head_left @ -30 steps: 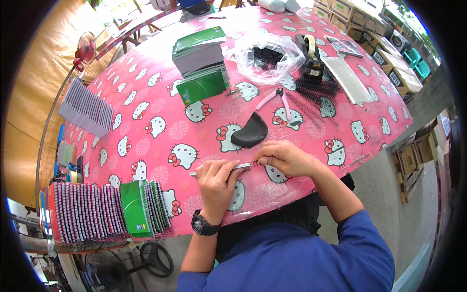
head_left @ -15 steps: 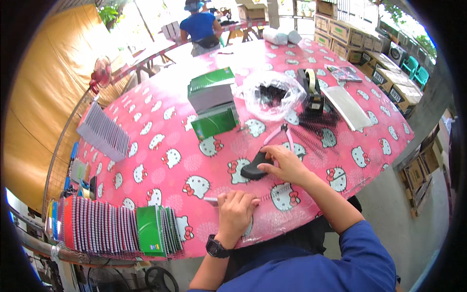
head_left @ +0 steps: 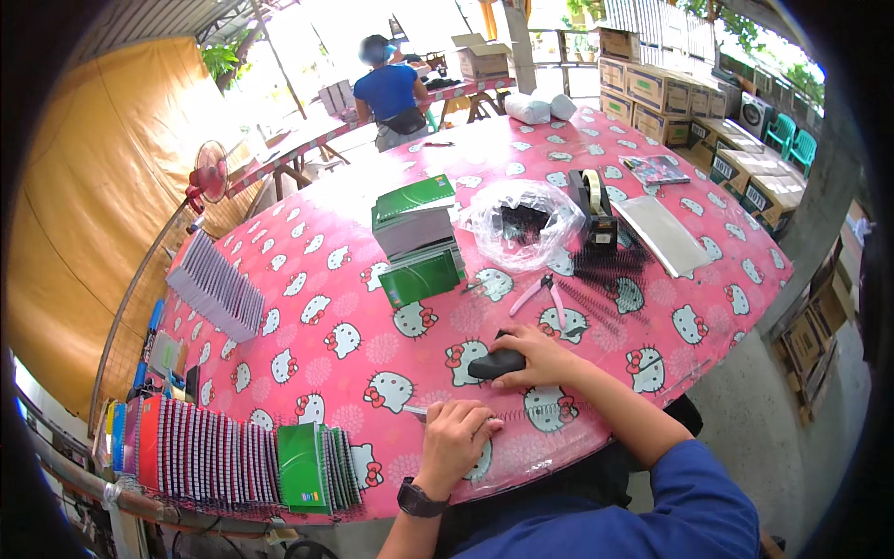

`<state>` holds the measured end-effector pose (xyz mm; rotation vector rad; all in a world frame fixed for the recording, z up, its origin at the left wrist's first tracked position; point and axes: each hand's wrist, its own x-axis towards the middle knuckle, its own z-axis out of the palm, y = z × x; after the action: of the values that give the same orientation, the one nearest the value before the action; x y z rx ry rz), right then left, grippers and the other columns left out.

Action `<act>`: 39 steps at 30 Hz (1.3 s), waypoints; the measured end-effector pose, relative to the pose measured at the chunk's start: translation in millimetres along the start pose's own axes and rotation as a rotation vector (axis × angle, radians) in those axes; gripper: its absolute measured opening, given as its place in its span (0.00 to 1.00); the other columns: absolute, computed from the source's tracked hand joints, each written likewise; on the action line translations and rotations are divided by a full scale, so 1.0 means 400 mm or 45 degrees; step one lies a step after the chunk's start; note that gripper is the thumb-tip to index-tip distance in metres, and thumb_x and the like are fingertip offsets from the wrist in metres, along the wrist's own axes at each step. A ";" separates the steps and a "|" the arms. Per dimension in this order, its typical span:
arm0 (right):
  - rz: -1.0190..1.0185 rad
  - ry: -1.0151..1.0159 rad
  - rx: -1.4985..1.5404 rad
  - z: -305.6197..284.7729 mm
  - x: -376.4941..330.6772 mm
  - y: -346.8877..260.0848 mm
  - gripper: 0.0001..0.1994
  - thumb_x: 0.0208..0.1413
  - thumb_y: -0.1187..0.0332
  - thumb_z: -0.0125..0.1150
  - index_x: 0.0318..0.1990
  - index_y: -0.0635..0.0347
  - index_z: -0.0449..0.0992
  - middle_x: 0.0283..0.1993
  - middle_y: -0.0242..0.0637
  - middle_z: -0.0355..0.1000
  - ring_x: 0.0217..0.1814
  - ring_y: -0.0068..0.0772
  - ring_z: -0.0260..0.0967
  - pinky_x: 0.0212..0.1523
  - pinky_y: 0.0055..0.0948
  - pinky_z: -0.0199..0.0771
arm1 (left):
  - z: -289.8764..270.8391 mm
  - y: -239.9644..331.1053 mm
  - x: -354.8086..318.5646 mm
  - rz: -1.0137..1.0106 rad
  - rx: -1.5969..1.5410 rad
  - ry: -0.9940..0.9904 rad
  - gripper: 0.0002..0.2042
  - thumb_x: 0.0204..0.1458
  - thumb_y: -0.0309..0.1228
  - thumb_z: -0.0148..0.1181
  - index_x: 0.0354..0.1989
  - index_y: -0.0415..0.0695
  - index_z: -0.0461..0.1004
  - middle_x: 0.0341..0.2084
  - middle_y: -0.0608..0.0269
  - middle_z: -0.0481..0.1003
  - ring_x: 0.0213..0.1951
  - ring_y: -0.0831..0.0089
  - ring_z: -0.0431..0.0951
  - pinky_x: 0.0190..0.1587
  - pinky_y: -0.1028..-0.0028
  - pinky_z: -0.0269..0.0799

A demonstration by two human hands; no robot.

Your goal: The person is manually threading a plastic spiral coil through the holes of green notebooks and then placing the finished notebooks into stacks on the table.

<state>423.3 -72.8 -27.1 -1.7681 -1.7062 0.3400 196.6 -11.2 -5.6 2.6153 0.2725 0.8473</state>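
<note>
My right hand [head_left: 538,358] is closed on a smooth black rounded object [head_left: 491,365], shaped somewhat like a computer mouse, just above the pink tablecloth. At the table's near edge my left hand [head_left: 456,443] is closed. A thin pale strip [head_left: 415,410] sticks out on its left; the rest of what it grips is hidden. From its fingertips a thin spiral binding coil [head_left: 531,413] runs right along the cloth. Pink-handled pliers [head_left: 543,296] lie spread beyond my right hand. More dark coils [head_left: 610,264] are heaped to their right.
Green notebooks [head_left: 419,279] form a stack mid-table. Spiral-bound notebooks [head_left: 219,452] stand in a row at the near left, white-edged ones [head_left: 216,287] behind. A clear plastic bag [head_left: 526,219], tape dispenser [head_left: 598,210] and flat clear packet [head_left: 661,235] lie farther right. A person [head_left: 391,93] stands beyond.
My view has tilted up slightly. My right hand has come a little nearer with the black object, away from the pliers, and lies flatter over it. My left hand stays by the coil.
</note>
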 end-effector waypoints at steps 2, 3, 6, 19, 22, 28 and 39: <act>0.040 -0.126 0.289 -0.023 -0.015 -0.001 0.31 0.43 0.47 0.67 0.51 0.55 0.72 0.54 0.49 0.66 0.57 0.49 0.62 0.56 0.43 0.62 | -0.006 0.002 0.004 0.008 0.019 -0.026 0.13 0.43 0.39 0.66 0.34 0.47 0.74 0.32 0.65 0.76 0.38 0.65 0.74 0.51 0.62 0.58; 0.088 -0.253 0.580 -0.034 -0.027 0.006 0.29 0.45 0.47 0.66 0.50 0.57 0.73 0.51 0.45 0.69 0.56 0.45 0.64 0.56 0.39 0.62 | -0.022 0.019 0.013 -0.044 0.070 0.086 0.13 0.40 0.39 0.68 0.32 0.48 0.75 0.31 0.66 0.76 0.39 0.66 0.74 0.54 0.59 0.54; 0.030 -0.404 1.045 -0.043 -0.072 0.025 0.30 0.49 0.47 0.62 0.54 0.60 0.72 0.52 0.41 0.71 0.59 0.41 0.63 0.59 0.37 0.59 | -0.037 -0.024 -0.017 -0.118 0.127 0.151 0.14 0.33 0.38 0.72 0.27 0.49 0.76 0.29 0.69 0.76 0.40 0.68 0.73 0.60 0.54 0.46; -0.145 -0.585 0.531 -0.088 -0.033 -0.066 0.22 0.48 0.53 0.65 0.48 0.53 0.78 0.58 0.53 0.66 0.59 0.48 0.63 0.58 0.40 0.61 | -0.010 -0.046 -0.030 -0.119 0.137 0.114 0.14 0.30 0.36 0.73 0.28 0.50 0.77 0.23 0.71 0.75 0.32 0.71 0.74 0.60 0.55 0.49; -0.319 -0.664 0.835 -0.079 -0.012 -0.066 0.22 0.48 0.52 0.65 0.49 0.54 0.78 0.60 0.54 0.63 0.62 0.50 0.59 0.60 0.44 0.59 | -0.035 -0.042 -0.025 -0.130 0.158 0.164 0.19 0.29 0.36 0.73 0.34 0.49 0.78 0.23 0.71 0.75 0.31 0.72 0.74 0.59 0.56 0.50; -0.316 -0.535 0.606 -0.043 0.001 -0.027 0.23 0.50 0.50 0.63 0.50 0.55 0.77 0.58 0.54 0.65 0.57 0.47 0.65 0.54 0.36 0.64 | -0.031 -0.038 -0.014 -0.225 0.042 0.151 0.31 0.29 0.35 0.74 0.48 0.47 0.75 0.22 0.71 0.74 0.30 0.73 0.74 0.58 0.57 0.52; -0.263 -0.626 0.703 -0.020 0.020 -0.087 0.23 0.50 0.51 0.63 0.50 0.52 0.77 0.58 0.54 0.65 0.60 0.49 0.63 0.59 0.40 0.62 | -0.032 -0.048 -0.018 -0.246 0.033 0.183 0.38 0.29 0.33 0.74 0.56 0.44 0.67 0.28 0.67 0.77 0.32 0.67 0.75 0.51 0.62 0.58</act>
<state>401.5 -69.1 1.8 -1.1485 -1.8589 1.1054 181.7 7.9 -7.7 2.5045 0.5694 0.9694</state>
